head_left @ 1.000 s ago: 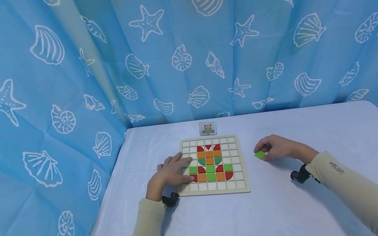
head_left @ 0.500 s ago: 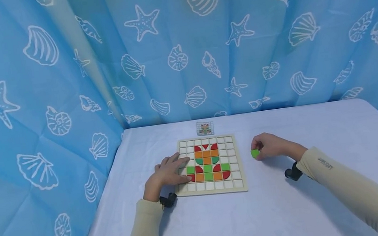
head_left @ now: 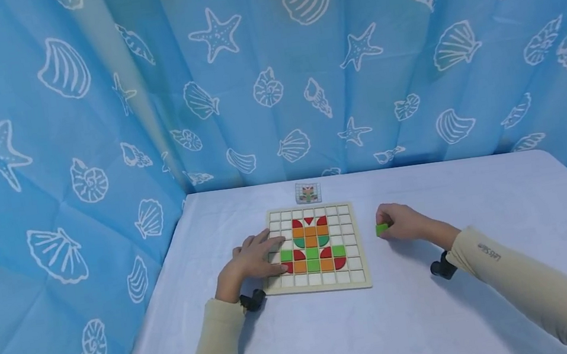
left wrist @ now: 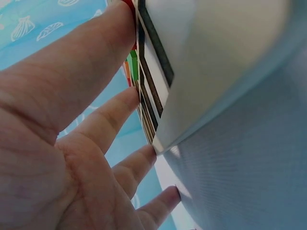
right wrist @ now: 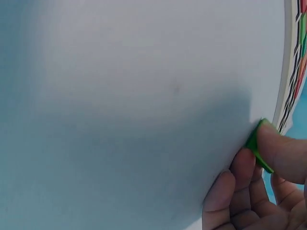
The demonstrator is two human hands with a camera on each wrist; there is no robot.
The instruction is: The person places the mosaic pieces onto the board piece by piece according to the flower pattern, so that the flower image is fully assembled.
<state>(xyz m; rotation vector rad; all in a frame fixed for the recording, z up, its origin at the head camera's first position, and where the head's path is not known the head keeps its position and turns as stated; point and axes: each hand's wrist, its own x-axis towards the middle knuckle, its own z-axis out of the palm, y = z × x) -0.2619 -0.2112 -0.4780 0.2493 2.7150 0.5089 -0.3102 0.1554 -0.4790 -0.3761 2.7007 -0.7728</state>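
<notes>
A green tile (head_left: 382, 229) is pinched between the thumb and fingers of my right hand (head_left: 402, 222), to the right of the board. In the right wrist view the green tile (right wrist: 259, 151) is tilted, partly covered by the thumb. My left hand (head_left: 255, 258) lies with spread fingers on the left side of the wooden grid board (head_left: 363, 250). Its thumb touches near a red tile at the lower left of the pattern. Red, orange, green and teal tiles form a flower-like pattern among white squares. The left wrist view shows the spread fingers (left wrist: 108, 117) along the board's edge.
A small pattern card (head_left: 308, 193) with a matching coloured design lies behind the board. White cloth covers the table (head_left: 316, 340). A blue curtain (head_left: 254, 115) printed with shells and starfish hangs at the back and left.
The green tile has turned in my right hand's fingers, which stay right of the board. The left hand keeps its place on the board. The head view has shifted slightly.
</notes>
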